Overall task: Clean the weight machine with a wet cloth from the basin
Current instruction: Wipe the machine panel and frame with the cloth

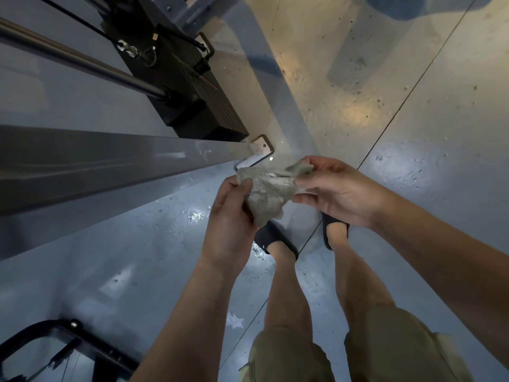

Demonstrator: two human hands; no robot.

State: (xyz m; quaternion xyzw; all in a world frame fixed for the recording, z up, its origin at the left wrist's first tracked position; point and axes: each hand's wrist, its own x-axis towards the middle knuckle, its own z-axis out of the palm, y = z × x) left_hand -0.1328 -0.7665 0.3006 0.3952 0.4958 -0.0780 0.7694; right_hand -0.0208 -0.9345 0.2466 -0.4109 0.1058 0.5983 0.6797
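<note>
A crumpled grey wet cloth [271, 190] is stretched between both hands above the floor. My left hand [230, 216] pinches its left edge with thumb and fingers. My right hand [334, 190] grips its right side, fingers curled round the fabric. The weight machine stands to the left: a grey upright post [110, 158] with wet smears near its foot, a black weight stack [190, 84] behind it, and shiny guide rods [82, 57]. No basin is in view.
The post's bolted foot plate [261, 150] sits just beyond the cloth. My feet in dark slippers [275, 238] stand on a glossy grey-blue floor [124, 257] with wet spots. A black metal frame [68, 343] is at the bottom left.
</note>
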